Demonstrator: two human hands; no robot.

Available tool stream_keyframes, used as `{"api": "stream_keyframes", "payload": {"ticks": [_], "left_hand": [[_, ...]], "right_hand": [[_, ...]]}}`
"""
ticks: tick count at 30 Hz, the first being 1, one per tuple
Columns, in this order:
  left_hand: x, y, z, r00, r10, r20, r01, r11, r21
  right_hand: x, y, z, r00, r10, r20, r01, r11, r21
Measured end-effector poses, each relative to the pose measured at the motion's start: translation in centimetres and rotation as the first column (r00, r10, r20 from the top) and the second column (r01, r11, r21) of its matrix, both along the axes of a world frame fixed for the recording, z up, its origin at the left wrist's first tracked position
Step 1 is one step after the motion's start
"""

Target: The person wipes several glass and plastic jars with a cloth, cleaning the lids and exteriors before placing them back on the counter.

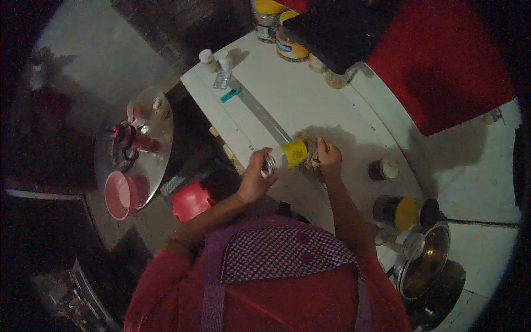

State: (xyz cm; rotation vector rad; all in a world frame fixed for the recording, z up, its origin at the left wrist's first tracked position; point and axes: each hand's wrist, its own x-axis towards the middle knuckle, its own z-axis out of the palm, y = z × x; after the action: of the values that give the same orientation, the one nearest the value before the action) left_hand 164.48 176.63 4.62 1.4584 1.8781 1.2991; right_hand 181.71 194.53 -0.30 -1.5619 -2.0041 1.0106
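Observation:
My left hand (256, 176) grips the threaded mouth end of a clear jar (282, 159) with a yellow label. The jar lies tilted on its side in the air above a white table (307, 91). At the jar's other end, my right hand (330, 157) holds a crumpled tan cloth (312, 150) against its base. The label bears writing. No lid shows on the jar's mouth, though my fingers partly cover it. Beyond the hands, a teal clip-like object (230, 95) lies near a grey strip on the tabletop.
White-capped bottles (208, 60) stand at the table's far left corner. Yellow-lidded jars (292, 45) are at the back. On the right are a small jar (382, 169), a yellow-lidded jar (396, 212) and a metal pan (429, 261). A pink basket (120, 195) sits by a round metal tray (159, 166) leftward.

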Motion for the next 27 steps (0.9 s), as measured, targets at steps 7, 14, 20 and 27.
{"api": "stream_keyframes", "payload": {"ticks": [7, 14, 20, 27], "left_hand": [[1.4, 11.4, 5.9, 0.984, -0.165, -0.061, 0.166, 0.986, 0.014], [2.8, 26.8, 2.8, 0.968, -0.205, -0.142, 0.23, 0.953, 0.196], [2.2, 35.7, 1.8, 0.814, -0.296, -0.499, 0.336, 0.942, -0.011], [5.3, 39.5, -0.5, 0.752, 0.051, -0.657, 0.313, 0.85, 0.424]], "right_hand": [[2.6, -3.3, 1.4, 0.983, 0.081, 0.165, -0.133, 0.932, 0.336], [2.6, -3.9, 3.9, 0.951, 0.141, 0.277, -0.25, 0.876, 0.412], [3.0, -3.4, 6.1, 0.989, 0.15, -0.002, -0.135, 0.895, 0.424], [4.1, -3.6, 4.6, 0.966, 0.064, -0.252, 0.021, 0.947, 0.321]]}}
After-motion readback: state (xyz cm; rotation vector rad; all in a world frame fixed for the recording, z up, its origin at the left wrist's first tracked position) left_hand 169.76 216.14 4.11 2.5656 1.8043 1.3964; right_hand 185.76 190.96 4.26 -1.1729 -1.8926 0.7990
